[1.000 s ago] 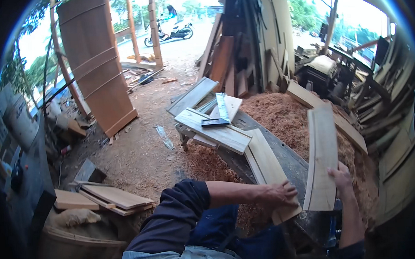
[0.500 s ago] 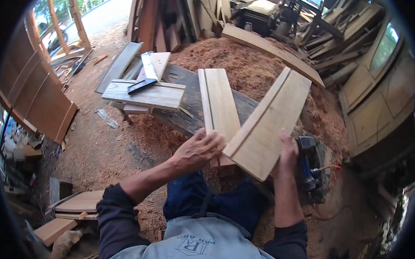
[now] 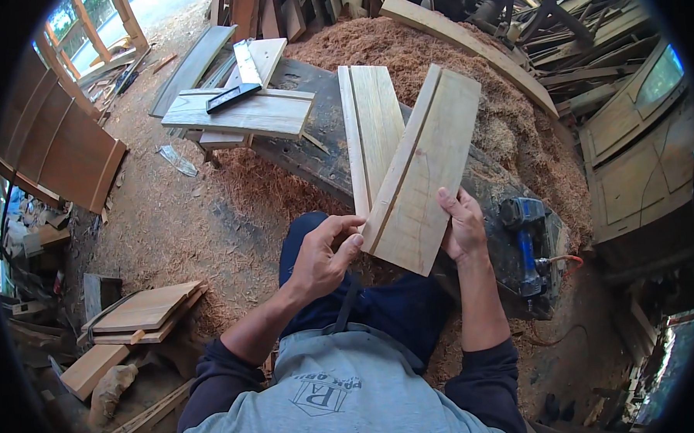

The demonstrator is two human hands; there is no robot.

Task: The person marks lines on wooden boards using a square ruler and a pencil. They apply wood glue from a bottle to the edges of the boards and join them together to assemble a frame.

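Observation:
A pale wooden board (image 3: pixel 434 166) with a groove along its left side is tilted up in front of me. My right hand (image 3: pixel 465 225) grips its right edge, thumb on the face. At its lower left corner, my left hand (image 3: pixel 325 254) has its fingers curled, with forefinger and thumb at the edge. A second grooved board (image 3: pixel 381 110) lies behind it on the dark workbench (image 3: pixel 306 168), partly covered by the first. On the bench to the right of my right hand lies a blue and black nail gun (image 3: pixel 525 243), a hose at its end.
More grooved boards (image 3: pixel 257 120) are stacked at the bench's far left, with a try square (image 3: pixel 240 82) on top. Wood shavings (image 3: pixel 370 41) heap up behind the bench. Cut planks (image 3: pixel 146 310) lie at lower left. Door panels (image 3: pixel 631 158) lean at right.
The held board has turned slightly more upright, and its groove now faces me more plainly. My left hand's fingers have shifted to its lower corner. The view has tipped downward.

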